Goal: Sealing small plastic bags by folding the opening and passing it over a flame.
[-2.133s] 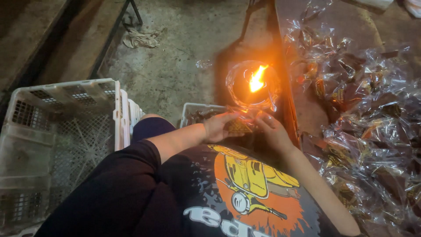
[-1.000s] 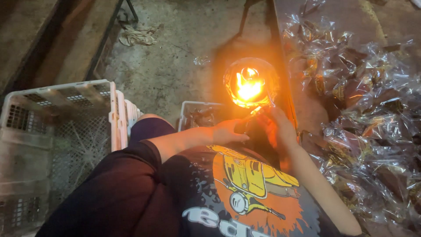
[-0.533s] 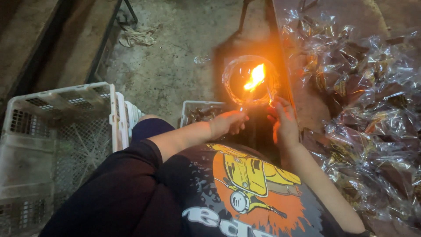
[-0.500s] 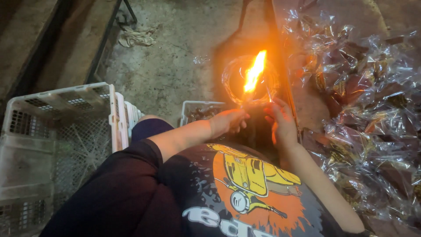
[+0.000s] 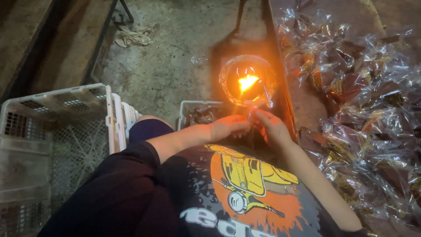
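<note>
Head view: left hand [image 5: 228,127] and right hand [image 5: 271,128] fingers pinch a clear packet [image 5: 258,102] beside the flame [image 5: 247,82].

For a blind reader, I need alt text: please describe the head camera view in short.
Both hands, left and right, meet just below a flame burning in a round bowl; what they pinch is too small to tell. Clear wrapped packets cover the table on the right, and a white crate stands on the left.

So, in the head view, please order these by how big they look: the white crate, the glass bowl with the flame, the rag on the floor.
1. white crate, nearest the camera
2. glass bowl
3. rag, farthest, so unsure
</note>
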